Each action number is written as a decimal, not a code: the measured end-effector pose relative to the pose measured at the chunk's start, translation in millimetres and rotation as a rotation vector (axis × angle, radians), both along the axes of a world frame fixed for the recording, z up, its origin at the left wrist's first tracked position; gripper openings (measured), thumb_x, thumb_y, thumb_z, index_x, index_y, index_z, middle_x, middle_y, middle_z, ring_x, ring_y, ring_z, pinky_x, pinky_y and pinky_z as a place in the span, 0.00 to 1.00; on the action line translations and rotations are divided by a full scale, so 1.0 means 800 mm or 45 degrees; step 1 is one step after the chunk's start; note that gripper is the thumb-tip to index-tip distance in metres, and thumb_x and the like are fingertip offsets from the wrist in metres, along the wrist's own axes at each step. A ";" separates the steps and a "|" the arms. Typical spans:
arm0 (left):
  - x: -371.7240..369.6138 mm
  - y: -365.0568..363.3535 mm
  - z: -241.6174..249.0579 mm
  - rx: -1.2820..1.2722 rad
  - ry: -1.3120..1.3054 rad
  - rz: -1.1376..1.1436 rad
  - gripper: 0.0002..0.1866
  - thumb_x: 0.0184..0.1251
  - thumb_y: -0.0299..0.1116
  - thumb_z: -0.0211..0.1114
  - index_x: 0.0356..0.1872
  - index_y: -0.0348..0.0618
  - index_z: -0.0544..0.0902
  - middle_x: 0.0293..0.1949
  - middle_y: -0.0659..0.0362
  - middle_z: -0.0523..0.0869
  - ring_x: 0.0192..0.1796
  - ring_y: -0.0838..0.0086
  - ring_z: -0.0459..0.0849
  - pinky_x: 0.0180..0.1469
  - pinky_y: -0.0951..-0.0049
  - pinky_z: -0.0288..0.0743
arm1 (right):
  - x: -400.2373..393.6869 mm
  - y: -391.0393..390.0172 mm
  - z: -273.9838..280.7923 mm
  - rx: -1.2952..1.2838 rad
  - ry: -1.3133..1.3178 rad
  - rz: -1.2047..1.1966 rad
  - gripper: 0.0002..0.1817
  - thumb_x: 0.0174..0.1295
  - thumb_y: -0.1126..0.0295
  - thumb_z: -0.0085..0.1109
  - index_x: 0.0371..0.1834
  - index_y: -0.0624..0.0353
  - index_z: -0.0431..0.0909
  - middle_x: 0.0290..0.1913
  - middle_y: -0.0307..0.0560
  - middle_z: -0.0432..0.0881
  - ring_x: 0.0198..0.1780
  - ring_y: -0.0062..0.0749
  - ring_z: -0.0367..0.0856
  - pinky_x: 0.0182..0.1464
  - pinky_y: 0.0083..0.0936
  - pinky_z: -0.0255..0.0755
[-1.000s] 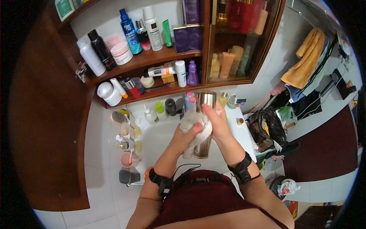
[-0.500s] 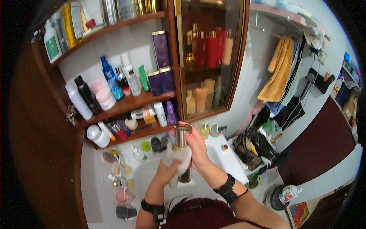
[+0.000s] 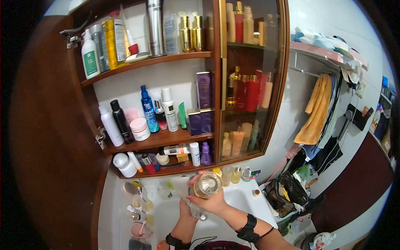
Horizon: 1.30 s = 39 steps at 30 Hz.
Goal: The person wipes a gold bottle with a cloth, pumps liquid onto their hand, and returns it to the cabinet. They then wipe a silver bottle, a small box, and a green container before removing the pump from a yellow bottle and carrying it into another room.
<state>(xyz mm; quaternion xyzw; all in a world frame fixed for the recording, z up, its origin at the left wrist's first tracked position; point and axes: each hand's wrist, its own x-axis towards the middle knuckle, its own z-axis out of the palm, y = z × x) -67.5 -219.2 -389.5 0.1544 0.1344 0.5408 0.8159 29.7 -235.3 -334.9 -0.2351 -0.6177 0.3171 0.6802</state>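
Right hand (image 3: pixel 214 202) grips a metal tumbler (image 3: pixel 207 185) above the sink (image 3: pixel 233 200), open mouth tipped toward the camera, while the left hand (image 3: pixel 186 207) presses a cloth (image 3: pixel 192 211) against its side, wiping seemingly unfinished.

Right hand (image 3: pixel 214 200) wrapped around a steel tumbler (image 3: pixel 207 185), mouth tilted toward the camera, held above a white sink (image 3: pixel 166 214). Left hand (image 3: pixel 186 209) just below and left of it, pressing a pale cloth (image 3: pixel 196 211) to the tumbler's lower body. Black band on each wrist. Behind, far side: open wooden cabinet (image 3: pixel 58 125) with shelves crowded with bottles and jars; glass door (image 3: pixel 250 79) to the right. Orange towel (image 3: pixel 316 110) hanging on the right wall. Pink cup (image 3: pixel 137 229) at the sink's near left edge.
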 end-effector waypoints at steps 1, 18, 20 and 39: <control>0.000 -0.006 0.008 0.018 0.025 0.011 0.25 0.70 0.50 0.50 0.60 0.46 0.68 0.58 0.57 0.74 0.61 0.68 0.73 0.63 0.67 0.66 | -0.006 0.003 -0.014 -0.057 -0.103 -0.060 0.38 0.46 0.80 0.70 0.60 0.55 0.59 0.45 0.44 0.73 0.47 0.34 0.78 0.52 0.33 0.73; -0.038 -0.011 0.040 1.067 1.192 0.572 0.37 0.47 0.27 0.73 0.62 0.41 0.66 0.55 0.60 0.75 0.58 0.72 0.73 0.62 0.71 0.65 | -0.002 0.046 0.077 -0.331 -0.290 0.135 0.27 0.64 0.61 0.57 0.59 0.58 0.54 0.35 0.48 0.77 0.37 0.32 0.81 0.41 0.32 0.77; -0.044 -0.009 0.053 1.037 1.147 0.537 0.32 0.50 0.32 0.72 0.57 0.41 0.69 0.52 0.58 0.76 0.55 0.70 0.76 0.58 0.70 0.69 | -0.008 0.031 0.107 -0.552 -0.094 0.419 0.27 0.65 0.56 0.54 0.58 0.57 0.55 0.34 0.49 0.76 0.33 0.33 0.80 0.39 0.33 0.78; -0.060 0.019 -0.016 0.559 -0.015 -0.146 0.15 0.65 0.43 0.59 0.45 0.46 0.71 0.32 0.56 0.77 0.29 0.69 0.79 0.27 0.69 0.76 | 0.022 0.073 0.312 0.513 -0.233 -0.663 0.26 0.65 0.50 0.53 0.54 0.62 0.68 0.41 0.43 0.76 0.44 0.26 0.72 0.49 0.25 0.67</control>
